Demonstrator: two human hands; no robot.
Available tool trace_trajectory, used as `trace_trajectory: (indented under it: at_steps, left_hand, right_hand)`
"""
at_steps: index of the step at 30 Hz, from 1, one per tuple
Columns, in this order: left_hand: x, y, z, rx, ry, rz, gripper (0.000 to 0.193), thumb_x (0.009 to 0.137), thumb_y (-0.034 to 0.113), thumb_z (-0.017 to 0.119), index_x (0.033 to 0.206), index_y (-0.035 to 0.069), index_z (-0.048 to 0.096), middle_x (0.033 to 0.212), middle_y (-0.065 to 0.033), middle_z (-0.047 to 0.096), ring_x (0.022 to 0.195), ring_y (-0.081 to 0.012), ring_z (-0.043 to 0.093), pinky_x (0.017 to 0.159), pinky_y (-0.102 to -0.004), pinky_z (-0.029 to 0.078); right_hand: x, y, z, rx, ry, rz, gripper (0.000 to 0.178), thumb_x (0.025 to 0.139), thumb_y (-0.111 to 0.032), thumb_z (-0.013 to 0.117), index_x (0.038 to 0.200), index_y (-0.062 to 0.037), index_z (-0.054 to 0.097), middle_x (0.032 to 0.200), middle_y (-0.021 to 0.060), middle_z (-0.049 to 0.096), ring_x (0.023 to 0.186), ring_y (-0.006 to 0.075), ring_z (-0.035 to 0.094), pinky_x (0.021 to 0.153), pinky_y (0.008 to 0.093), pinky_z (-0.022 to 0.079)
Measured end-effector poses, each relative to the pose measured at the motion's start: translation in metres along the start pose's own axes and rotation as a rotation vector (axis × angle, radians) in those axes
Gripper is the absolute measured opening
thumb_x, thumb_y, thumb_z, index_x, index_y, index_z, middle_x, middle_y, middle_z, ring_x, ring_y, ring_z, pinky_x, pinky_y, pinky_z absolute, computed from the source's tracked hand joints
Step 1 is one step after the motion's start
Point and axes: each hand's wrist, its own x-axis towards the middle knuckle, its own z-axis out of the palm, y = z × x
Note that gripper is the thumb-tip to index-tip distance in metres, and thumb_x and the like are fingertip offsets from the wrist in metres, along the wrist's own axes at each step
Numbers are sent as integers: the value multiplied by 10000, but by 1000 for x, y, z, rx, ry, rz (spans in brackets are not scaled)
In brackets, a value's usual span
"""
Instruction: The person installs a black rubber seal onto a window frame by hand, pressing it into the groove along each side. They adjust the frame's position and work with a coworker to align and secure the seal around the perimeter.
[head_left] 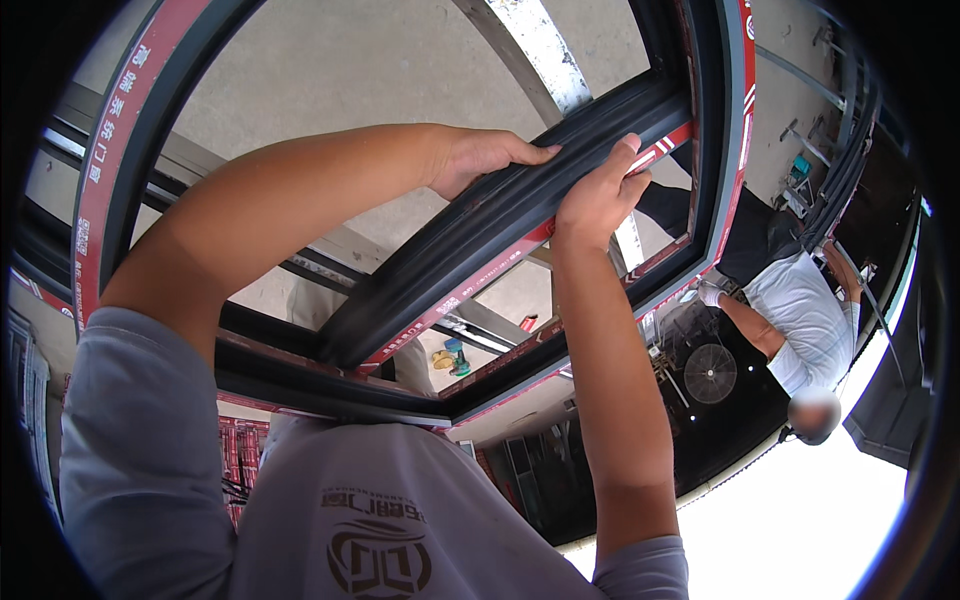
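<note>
A large black window frame [110,215] with red protective film lies across in front of me, its near edge against my body. A wide black crossbar [440,245] runs through it from lower left to upper right. My left hand [475,160] is closed on the bar's far side, thumb on top and the other fingers mostly hidden. Further right, my right hand [597,205] grips the near side of the same bar, where the red film strip shows, with its fingertips over the edge. The undersides of both grips are hidden.
Metal support beams [540,55] pass beneath the frame. Small green, blue and yellow items [455,358] are on the floor below. At the right, a co-worker [800,310] in a light shirt and glove stands near a round fan [710,373]. Red-wrapped profiles [240,455] are at lower left.
</note>
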Motion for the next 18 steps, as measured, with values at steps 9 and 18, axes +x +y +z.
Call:
trace_trajectory:
  at_steps: [9, 18]
  left_hand:
    - [2, -6, 2, 30, 55, 62, 622, 986, 658, 544, 1231, 103, 680, 1125, -67, 730, 959, -126, 716, 821, -315, 578]
    - [-19, -12, 13, 68, 126, 7, 679, 964, 738, 493, 1179, 130, 703, 1079, -49, 734, 940, -125, 703, 817, -316, 560]
  right_hand:
    - [1, 4, -1, 23, 3, 8, 598, 1052, -517, 490, 1184, 66, 475, 1123, 222, 612, 1011, 274, 576, 961, 359, 446]
    - [-3, -12, 1, -94, 47, -63, 554, 1047, -502, 485, 1096, 50, 489, 1029, 229, 646, 971, 317, 605, 949, 400, 450]
